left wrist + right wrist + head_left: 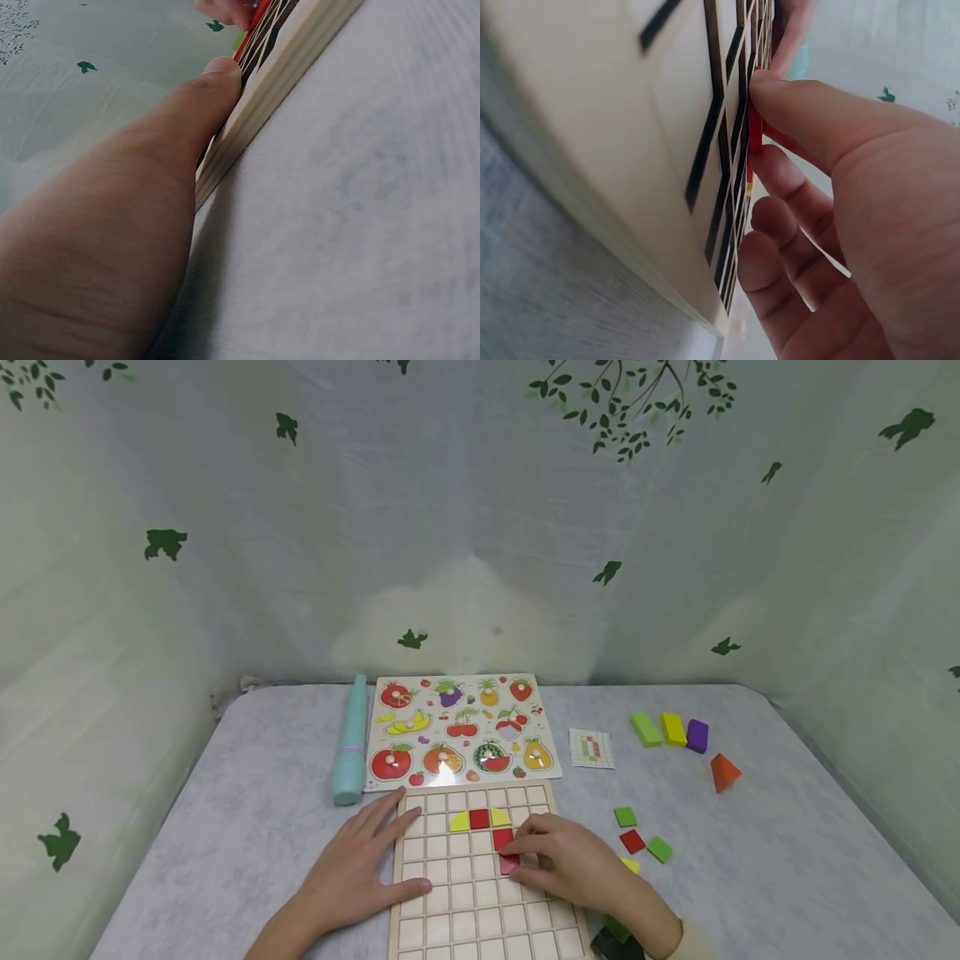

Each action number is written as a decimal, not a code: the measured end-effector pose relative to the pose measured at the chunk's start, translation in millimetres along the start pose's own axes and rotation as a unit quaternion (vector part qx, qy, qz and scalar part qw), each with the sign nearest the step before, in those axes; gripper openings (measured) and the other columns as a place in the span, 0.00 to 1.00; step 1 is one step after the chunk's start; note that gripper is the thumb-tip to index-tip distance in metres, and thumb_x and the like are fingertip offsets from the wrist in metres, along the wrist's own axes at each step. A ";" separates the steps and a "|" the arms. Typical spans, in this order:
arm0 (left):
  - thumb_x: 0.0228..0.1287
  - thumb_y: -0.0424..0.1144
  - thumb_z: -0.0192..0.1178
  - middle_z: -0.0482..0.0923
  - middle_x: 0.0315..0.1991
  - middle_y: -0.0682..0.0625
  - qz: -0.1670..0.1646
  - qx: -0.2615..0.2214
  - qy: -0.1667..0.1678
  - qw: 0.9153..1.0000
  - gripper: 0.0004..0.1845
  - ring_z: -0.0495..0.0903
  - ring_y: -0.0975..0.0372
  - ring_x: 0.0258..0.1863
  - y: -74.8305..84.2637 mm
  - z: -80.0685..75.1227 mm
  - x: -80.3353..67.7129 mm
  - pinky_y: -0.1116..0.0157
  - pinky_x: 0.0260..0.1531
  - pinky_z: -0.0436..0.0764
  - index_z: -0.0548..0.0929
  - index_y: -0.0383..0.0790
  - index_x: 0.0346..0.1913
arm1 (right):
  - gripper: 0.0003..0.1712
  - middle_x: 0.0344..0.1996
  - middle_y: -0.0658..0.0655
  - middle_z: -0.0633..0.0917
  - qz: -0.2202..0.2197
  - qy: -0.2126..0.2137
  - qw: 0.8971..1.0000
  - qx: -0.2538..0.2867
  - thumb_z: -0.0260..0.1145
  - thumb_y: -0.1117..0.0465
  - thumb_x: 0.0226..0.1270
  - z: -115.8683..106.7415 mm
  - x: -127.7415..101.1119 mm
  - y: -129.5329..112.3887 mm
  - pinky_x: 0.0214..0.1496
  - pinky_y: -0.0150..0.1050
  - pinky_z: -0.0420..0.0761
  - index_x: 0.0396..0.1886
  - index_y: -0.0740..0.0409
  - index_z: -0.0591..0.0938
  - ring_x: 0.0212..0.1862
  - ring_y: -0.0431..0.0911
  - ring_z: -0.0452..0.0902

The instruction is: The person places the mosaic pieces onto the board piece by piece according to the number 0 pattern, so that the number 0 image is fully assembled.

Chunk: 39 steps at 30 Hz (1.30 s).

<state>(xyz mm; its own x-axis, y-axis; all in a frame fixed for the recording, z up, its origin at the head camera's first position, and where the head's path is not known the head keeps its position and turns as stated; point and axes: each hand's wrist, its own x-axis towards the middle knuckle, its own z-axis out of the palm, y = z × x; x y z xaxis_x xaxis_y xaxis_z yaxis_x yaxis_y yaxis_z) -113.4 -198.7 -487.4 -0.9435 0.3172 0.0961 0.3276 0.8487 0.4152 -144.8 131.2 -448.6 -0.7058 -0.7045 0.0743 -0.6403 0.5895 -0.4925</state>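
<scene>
Red tile (510, 864): I see it on the grid board (480, 893), under my right fingertips.
Right hand (577, 864): pinching the red tile.
Left hand (360, 872): flat, fingers straight, on the board's left edge.

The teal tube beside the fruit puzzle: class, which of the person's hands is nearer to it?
Left. The left hand rests on the grid board's left edge, just below the teal tube; the right hand is further right, pressing a red tile.

Grey table (247, 827) – grid board (450, 893), fruit puzzle (461, 727), loose blocks (672, 729).
</scene>
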 end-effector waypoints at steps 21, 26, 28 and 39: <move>0.52 0.82 0.59 0.59 0.81 0.49 0.000 -0.001 0.007 1.000 0.52 0.61 0.50 0.77 -1.9 0.3 0.8 0.39 0.71 0.68 0.73 0.53 0.75 | 0.18 0.46 0.39 0.84 0.011 -0.007 1.000 -0.009 0.75 0.49 0.66 -11.5 -3.4 2.6 0.47 0.30 0.82 0.55 0.40 0.88 0.44 0.34 0.76; 0.52 0.82 0.58 0.58 0.81 0.49 -0.004 -0.001 -0.002 1.000 0.53 0.60 0.49 0.77 -0.8 0.6 1.6 0.39 0.71 0.67 0.72 0.53 0.75 | 0.18 0.47 0.42 0.85 0.023 0.001 0.999 0.035 0.75 0.51 0.66 -31.0 -15.2 12.1 0.43 0.31 0.81 0.55 0.42 0.89 0.44 0.37 0.77; 0.52 0.82 0.58 0.58 0.81 0.48 -0.006 -0.001 -0.004 1.000 0.53 0.60 0.49 0.77 -0.4 0.3 1.6 0.39 0.71 0.67 0.72 0.53 0.75 | 0.18 0.48 0.42 0.86 0.034 -0.001 0.998 0.049 0.76 0.51 0.66 -38.7 -19.7 17.0 0.44 0.32 0.82 0.55 0.42 0.89 0.45 0.38 0.77; 0.52 0.81 0.59 0.59 0.81 0.48 -0.006 -0.005 -0.001 1.000 0.53 0.61 0.49 0.77 0.7 -0.8 0.4 0.39 0.71 0.68 0.73 0.53 0.75 | 0.18 0.48 0.47 0.87 0.058 -0.011 0.995 0.085 0.75 0.51 0.66 -65.4 -43.8 60.9 0.35 0.30 0.80 0.54 0.47 0.88 0.36 0.34 0.75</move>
<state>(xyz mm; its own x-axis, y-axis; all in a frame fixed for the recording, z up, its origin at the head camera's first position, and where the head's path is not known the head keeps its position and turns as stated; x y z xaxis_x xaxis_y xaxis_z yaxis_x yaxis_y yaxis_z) -113.6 -198.3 -486.3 -0.9470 0.3085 0.0901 0.3166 0.8478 0.4255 -172.7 223.7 -425.1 -0.7635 -0.6458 -0.0102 -0.4935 0.5935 -0.6358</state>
